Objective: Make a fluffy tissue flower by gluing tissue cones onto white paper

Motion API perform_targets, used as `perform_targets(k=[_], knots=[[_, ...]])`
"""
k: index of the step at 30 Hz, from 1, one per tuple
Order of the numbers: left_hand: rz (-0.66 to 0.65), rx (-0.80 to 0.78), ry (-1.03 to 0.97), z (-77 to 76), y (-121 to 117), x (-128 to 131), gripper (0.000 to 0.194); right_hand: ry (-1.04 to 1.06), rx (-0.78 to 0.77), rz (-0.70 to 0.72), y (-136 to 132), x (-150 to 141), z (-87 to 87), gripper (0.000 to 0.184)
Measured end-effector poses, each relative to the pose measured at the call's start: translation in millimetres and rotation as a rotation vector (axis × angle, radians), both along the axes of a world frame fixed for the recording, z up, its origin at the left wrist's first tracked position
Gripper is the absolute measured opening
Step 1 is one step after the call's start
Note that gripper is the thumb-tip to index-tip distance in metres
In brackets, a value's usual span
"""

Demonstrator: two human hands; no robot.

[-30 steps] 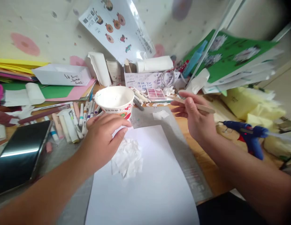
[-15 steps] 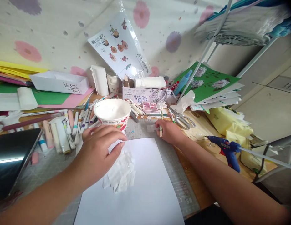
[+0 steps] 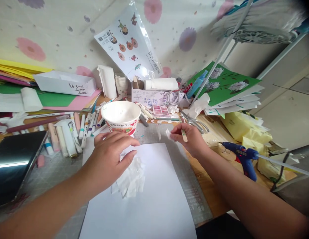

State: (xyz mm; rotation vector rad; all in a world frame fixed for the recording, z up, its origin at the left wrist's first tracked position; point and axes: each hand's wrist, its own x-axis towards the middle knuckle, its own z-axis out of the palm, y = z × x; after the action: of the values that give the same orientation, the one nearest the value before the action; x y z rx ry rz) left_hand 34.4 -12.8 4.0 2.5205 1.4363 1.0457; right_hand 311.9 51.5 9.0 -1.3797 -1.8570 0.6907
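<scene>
My left hand [image 3: 116, 151] is open, fingers stretched and thumb apart, over the upper edge of a pile of torn white tissue pieces [image 3: 132, 181]. The pile lies on a white paper sheet [image 3: 159, 199]. Just beyond that hand stands a white paper bowl [image 3: 122, 114] with a red printed pattern, its inside partly visible. My right hand [image 3: 188, 136] pinches a small scrap of white tissue [image 3: 168, 133] in its fingertips. The same hand also keeps hold of a wooden craft stick [image 3: 184, 135]. Another thin scrap [image 3: 159, 134] is close by, above the grey cutting mat [image 3: 151, 134].
Scissors [image 3: 195, 122] lie just behind my right hand. At right a blue glue gun [image 3: 241, 154] rests with its glue stick jutting out. Several markers [image 3: 88, 124] and a dark tablet [image 3: 16, 166] crowd the left. A pink palette [image 3: 160, 111] sits at the back.
My right hand reached down to the mat with the craft stick, then moved slightly right with a tissue scrap in its fingertips. The left hand stays over the pile. The view has shifted.
</scene>
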Motion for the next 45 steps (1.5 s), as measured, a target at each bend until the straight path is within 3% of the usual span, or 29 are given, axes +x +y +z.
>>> perform_targets(k=[5, 10, 15, 18, 21, 24, 27, 33, 37, 41, 45], knots=[[-0.004, -0.062, -0.021, 0.8, -4.3, 3.8, 0.015, 0.145, -0.108, 0.084, -30.3, -20.7, 11.1, 0.020], [-0.112, -0.143, -0.007, 8.3, -10.9, 10.2, 0.026, 0.183, -0.205, 0.232, -52.4, -38.9, 21.4, 0.013], [-0.209, -0.163, 0.028, 14.4, -14.1, 14.6, 0.012, 0.158, -0.229, 0.321, -62.8, -45.7, 20.0, 0.007], [-0.216, -0.131, 0.040, 17.3, -13.4, 13.8, 0.015, 0.152, -0.211, 0.336, -62.2, -44.6, 17.0, 0.008], [-0.174, -0.156, 0.003, 21.2, -11.2, 11.2, 0.014, 0.083, -0.149, 0.288, -56.2, -37.6, 11.7, 0.008], [-0.111, -0.255, -0.057, 25.7, -10.5, 10.1, 0.015, -0.147, 0.015, 0.217, -48.7, -26.0, 3.2, 0.004], [-0.111, -0.372, -0.050, 29.2, -12.8, 11.1, 0.016, -0.344, 0.171, 0.169, -45.7, -16.0, -1.2, 0.014], [-0.109, -0.639, 0.041, 34.2, -19.4, 6.9, 0.012, 0.004, 0.157, 0.320, -57.5, -8.7, 16.5, 0.038], [0.007, -0.808, 0.102, 34.0, -18.6, 3.6, 0.016, -0.001, 0.232, 0.415, -67.0, -9.2, 28.7, 0.038], [0.061, -0.738, 0.143, 26.9, -15.3, 6.4, 0.018, 0.022, 0.367, 0.556, -80.0, -15.6, 29.4, 0.024], [0.035, -0.639, 0.151, 18.9, -13.4, 9.2, 0.019, -0.012, 0.436, 0.697, -93.3, -27.4, 14.8, 0.013]])
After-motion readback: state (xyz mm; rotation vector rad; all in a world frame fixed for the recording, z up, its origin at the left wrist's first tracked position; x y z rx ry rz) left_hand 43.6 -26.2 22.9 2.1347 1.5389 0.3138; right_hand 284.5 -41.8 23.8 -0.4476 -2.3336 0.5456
